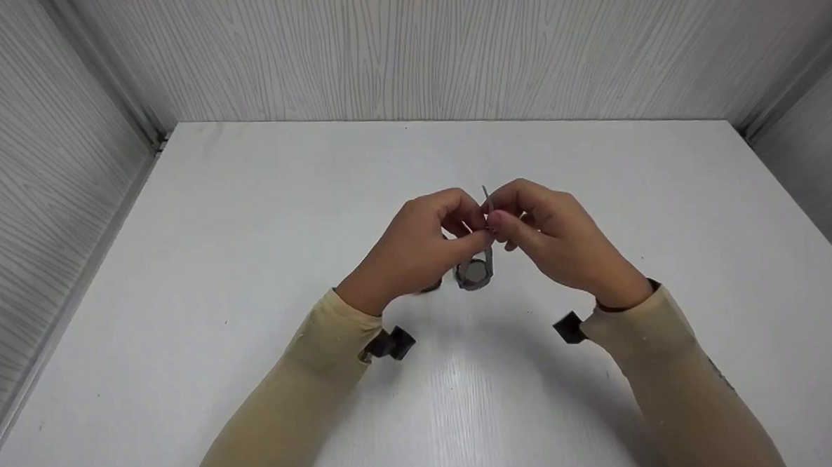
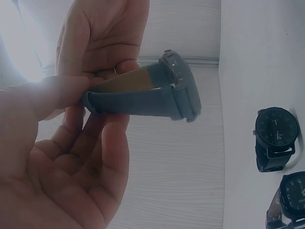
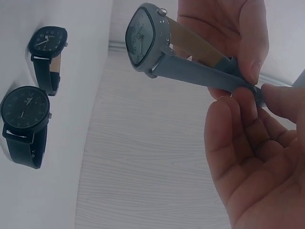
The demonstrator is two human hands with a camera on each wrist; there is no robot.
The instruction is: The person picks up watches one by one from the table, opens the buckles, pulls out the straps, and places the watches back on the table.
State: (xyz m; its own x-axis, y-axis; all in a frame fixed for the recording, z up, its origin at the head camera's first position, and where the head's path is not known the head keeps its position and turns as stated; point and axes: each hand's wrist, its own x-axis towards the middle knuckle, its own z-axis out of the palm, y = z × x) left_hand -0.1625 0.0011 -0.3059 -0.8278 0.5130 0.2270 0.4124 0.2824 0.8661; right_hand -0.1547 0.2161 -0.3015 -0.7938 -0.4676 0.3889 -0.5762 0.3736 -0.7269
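Observation:
A grey wristwatch [image 1: 474,271] hangs from the fingertips of both hands, its case lowest in the head view. My left hand [image 1: 423,240] pinches the strap where its two halves meet. From the other side, my right hand [image 1: 555,238] pinches the strap's end, and a thin tip sticks up between the hands. The right wrist view shows the rounded-square case [image 3: 141,40] and the strap [image 3: 195,74] closed into a long loop. Fingers partly hide the buckle area. In the left wrist view a strap loop [image 2: 89,102] sits beside the thumb.
A round black watch [image 2: 276,128] and a squarer black watch [image 3: 47,40] stand on the white table [image 1: 247,220], close together. In the head view the left hand mostly covers them. Patterned panels [image 1: 394,52] rise behind and at both sides.

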